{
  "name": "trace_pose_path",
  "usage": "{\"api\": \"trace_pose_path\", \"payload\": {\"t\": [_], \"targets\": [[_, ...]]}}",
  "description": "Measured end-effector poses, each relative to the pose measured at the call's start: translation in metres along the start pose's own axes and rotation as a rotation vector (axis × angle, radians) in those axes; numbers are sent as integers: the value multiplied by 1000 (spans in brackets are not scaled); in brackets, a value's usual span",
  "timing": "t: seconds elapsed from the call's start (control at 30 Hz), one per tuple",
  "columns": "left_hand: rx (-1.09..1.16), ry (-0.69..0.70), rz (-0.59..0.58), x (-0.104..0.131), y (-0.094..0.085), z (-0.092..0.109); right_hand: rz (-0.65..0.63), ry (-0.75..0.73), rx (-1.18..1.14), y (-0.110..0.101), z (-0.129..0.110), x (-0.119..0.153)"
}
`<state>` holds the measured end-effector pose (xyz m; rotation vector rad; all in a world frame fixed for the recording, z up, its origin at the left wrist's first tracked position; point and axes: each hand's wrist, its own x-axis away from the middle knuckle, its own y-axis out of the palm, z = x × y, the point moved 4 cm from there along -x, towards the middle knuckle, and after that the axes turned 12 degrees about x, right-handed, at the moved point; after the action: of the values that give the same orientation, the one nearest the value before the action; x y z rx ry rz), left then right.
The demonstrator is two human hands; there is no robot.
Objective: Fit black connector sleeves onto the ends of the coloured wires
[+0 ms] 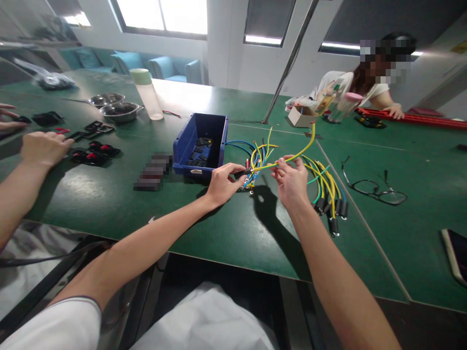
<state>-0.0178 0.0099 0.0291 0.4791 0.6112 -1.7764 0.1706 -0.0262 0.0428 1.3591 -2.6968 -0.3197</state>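
My left hand pinches a short black sleeve at the near end of a yellow-green wire. Farther along, my right hand grips the same wire, whose free end curves up and away. Below and behind the hands lies a loose bundle of blue, yellow and green wires with ring terminals. To the right of my right hand rests a second bundle of wires, with black sleeves and ring terminals on the near ends. A blue bin holding small black sleeves stands beyond my left hand.
Glasses and a phone lie on the right. Left are black-and-red parts, metal bowls, a bottle and another person's hand. A metal pole rises behind; a co-worker leans at far right.
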Motion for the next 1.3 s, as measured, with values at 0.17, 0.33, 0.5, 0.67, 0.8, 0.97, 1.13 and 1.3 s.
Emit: {"api": "trace_pose_path", "payload": {"t": [0.17, 0.33, 0.5, 0.67, 0.8, 0.97, 1.13, 1.3], "targets": [[12, 9, -6, -1, 0, 2, -34, 9, -5, 1, 1, 1], [5, 5, -7, -1, 0, 3, -72, 31, -9, 2, 2, 2], [-13, -28, 3, -1, -1, 3, -72, 25, -6, 2, 1, 3], [-23, -56, 22, -1, -1, 1, -73, 8, 7, 3, 0, 4], [-32, -60, 23, -1, -2, 0, -89, 19, -5, 3, 0, 3], [-47, -53, 18, -1, -2, 1, -104, 30, -25, 2, 1, 2], [-64, -33, 21, -1, -2, 2, -94, 41, -19, 2, 2, 1], [-104, -23, -17, -2, -2, 4, -94, 43, -19, 3, 1, 2]]}}
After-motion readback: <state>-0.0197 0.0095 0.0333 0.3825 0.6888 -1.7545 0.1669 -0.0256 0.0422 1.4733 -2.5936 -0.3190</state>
